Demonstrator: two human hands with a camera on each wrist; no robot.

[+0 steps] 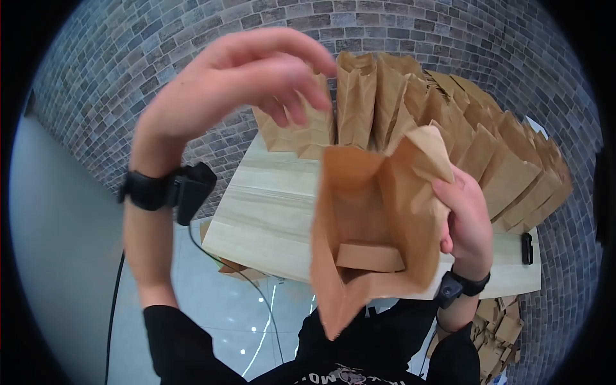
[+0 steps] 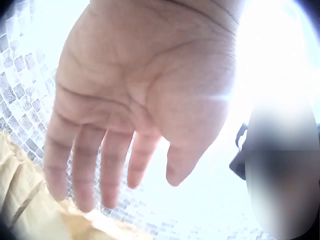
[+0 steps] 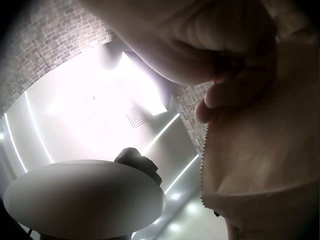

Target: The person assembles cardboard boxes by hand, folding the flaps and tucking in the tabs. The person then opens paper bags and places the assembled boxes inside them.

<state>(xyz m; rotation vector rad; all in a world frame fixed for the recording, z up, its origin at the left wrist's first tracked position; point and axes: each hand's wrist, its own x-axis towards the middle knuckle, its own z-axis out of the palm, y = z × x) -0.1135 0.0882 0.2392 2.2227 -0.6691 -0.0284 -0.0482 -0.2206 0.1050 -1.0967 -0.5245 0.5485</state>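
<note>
An opened brown paper bag [image 1: 410, 199] is held up over the near side of the table, its mouth turned toward the head camera. My right hand [image 1: 467, 208] pinches its right side near the rim, thumb on the outside. Inside, the folded bottom flap [image 1: 370, 256] shows. In the right wrist view the bag's zigzag-cut edge [image 3: 203, 170] runs below the curled fingers. My left hand [image 1: 256, 77] is raised to the upper left, apart from the bag, fingers loosely spread. Its bare palm [image 2: 140, 85] faces the left wrist camera.
Several opened paper bags [image 1: 356, 102] stand in rows along the table's back and right. The pale table [image 1: 269, 199] carries a small black object [image 1: 527, 249] at its right edge. Folded brown pieces [image 1: 497, 333] lie at the lower right; a cable [image 1: 256, 295] crosses the floor.
</note>
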